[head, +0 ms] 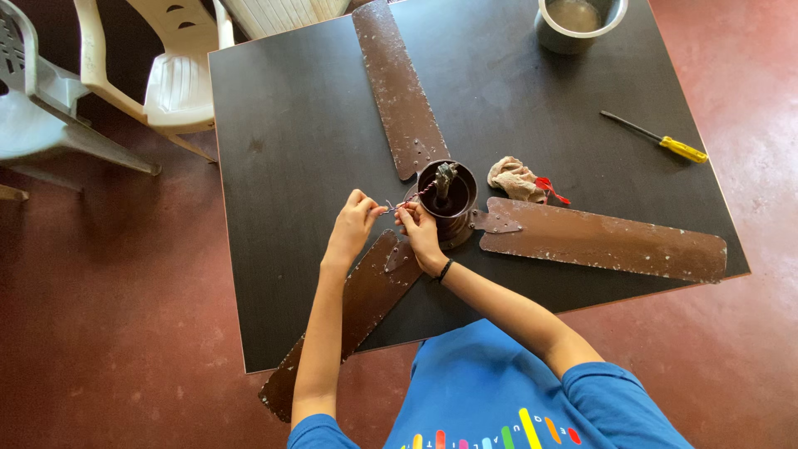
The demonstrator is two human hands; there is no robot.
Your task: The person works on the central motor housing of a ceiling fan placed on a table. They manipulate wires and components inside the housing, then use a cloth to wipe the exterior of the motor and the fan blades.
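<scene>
Two hands meet on a thin twisted wire [405,199] that leads out of the brown ceiling-fan motor hub [449,204] near the middle of the black table [291,133]. Wire's long axis runs roughly left-right with a slight upward slant toward the hub; free end points left, toward the left hand. Strand too fine to tell more.

Left hand [353,224]: fingers pinched narrow on the wire's outer end, wrist over the lower-left blade. Right hand [420,233]: fingers closed narrow on the wire just beside the hub, a dark band on the wrist.

Hub stands upright, open cup facing up, a short shaft rising from its centre. Three brown, paint-flecked blades radiate from it: one blade [397,83] points up and slightly left toward the far table edge; one blade [603,241] points right, nearly level, its tip close to the table's right edge; one blade [353,316] points down-left and overhangs the near edge.

Crumpled rag [514,179] lies just right of the hub, touching a small red item [549,189] of unclear kind. Yellow-handled screwdriver [657,139] lies well apart to the right, shaft pointing up-left. Metal pot [578,21] sits at the far edge. Two plastic chairs [100,83] stand beyond the table's left corner on the red floor [125,333].
</scene>
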